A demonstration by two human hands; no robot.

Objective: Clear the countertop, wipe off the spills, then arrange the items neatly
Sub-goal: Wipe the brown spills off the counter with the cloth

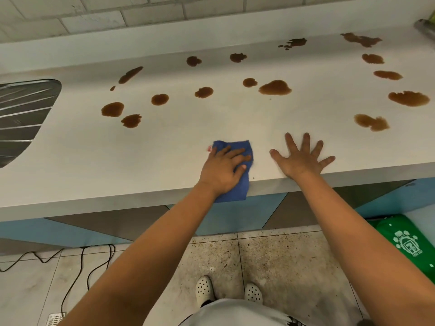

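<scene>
left hand (223, 169) presses the blue cloth (235, 182) flat, right hand (303, 158) splayed bare on the countertop (188, 137) — one small cloth may smear the brown spills (275, 87); it overhangs the edge and could slip.

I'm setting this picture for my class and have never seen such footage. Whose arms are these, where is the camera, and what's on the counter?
The single picture comes from a camera worn on a person's head, looking down at their own arms. The left hand presses a blue cloth at the front edge of the white countertop. The right hand rests flat, fingers spread, holding nothing. Brown spills dot the counter, unwiped. A metal draining board sits far left.
</scene>
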